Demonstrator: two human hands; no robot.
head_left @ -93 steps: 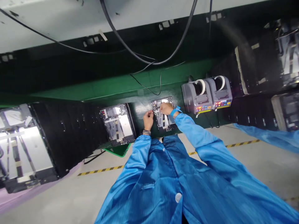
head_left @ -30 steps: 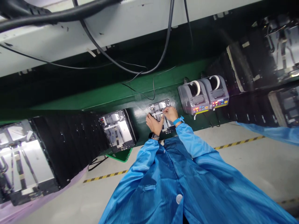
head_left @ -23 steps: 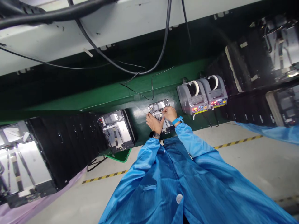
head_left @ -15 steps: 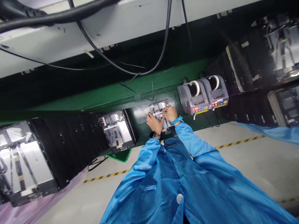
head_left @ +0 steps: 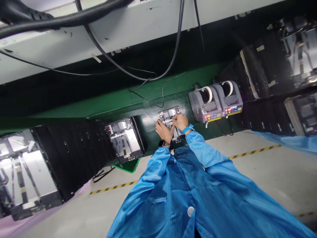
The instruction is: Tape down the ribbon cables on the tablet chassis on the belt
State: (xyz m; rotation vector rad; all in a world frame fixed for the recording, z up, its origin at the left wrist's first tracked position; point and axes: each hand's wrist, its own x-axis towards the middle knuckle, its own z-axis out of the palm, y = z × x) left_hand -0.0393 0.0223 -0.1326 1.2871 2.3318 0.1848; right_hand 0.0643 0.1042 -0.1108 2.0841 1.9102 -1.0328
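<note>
Both hands have drawn closer together since the earlier head view, and they now meet over a metal device frame [head_left: 168, 115] lying on a green bench [head_left: 148, 120], at 12 o'clock from the wrists. The right hand [head_left: 180, 121], wearing a blue wristband [head_left: 188, 128], has its fingers [head_left: 175, 118] bunched together on the frame's middle. The left hand [head_left: 163, 131], wearing a wristwatch [head_left: 164, 144], lies against the frame's lower edge. Whether either hand clamps anything is too small to tell. Two grey tape dispensers [head_left: 205, 105] stand at 2 o'clock, showing red digits and coloured buttons; no brand or label is legible. A second device frame [head_left: 125, 140] lies at 9 o'clock, and black cables [head_left: 180, 39] hang at 12 o'clock.
</note>
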